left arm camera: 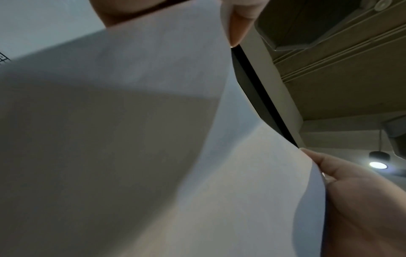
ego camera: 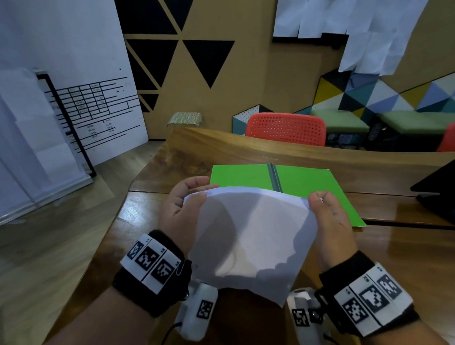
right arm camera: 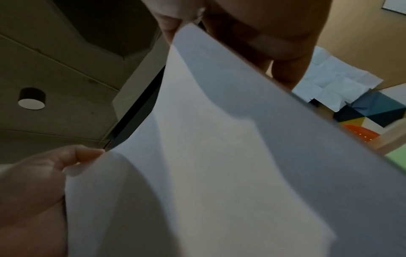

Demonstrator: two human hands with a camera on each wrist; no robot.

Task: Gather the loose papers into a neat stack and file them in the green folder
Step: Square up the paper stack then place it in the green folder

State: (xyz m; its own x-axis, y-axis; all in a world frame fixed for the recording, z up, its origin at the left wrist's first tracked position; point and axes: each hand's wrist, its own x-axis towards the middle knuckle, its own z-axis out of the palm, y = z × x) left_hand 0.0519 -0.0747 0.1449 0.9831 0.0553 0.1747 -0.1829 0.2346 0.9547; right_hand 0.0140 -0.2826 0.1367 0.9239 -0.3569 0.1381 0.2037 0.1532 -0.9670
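Pinching the white papers [ego camera: 249,236] at their far corners, the left hand [ego camera: 182,212] and the right hand [ego camera: 331,220] hold the sheets up above the table, thumbs on the near face and fingers behind. The sheets bow upward between the two grips and their lower edge hangs down toward the wrists. Both wrist views are filled mostly by this pale paper, with fingertips [left arm camera: 239,24] closed on its edge.

Just beyond the papers the green folder [ego camera: 299,180] lies open and flat on the wooden table [ego camera: 404,256], its dark spine running down the middle; the near part of it is hidden behind the sheets. The table is glossy brown wood with a seam across it. A dark object [ego camera: 443,188] sits at the right edge of the table.

Across the table stands an orange perforated chair [ego camera: 286,127], with part of a second one to its right. The tan wall [ego camera: 256,81] carries black triangles, coloured geometric panels and hanging white sheets [ego camera: 357,18]. At left a white board [ego camera: 89,86] with printed lines leans over the wood floor.
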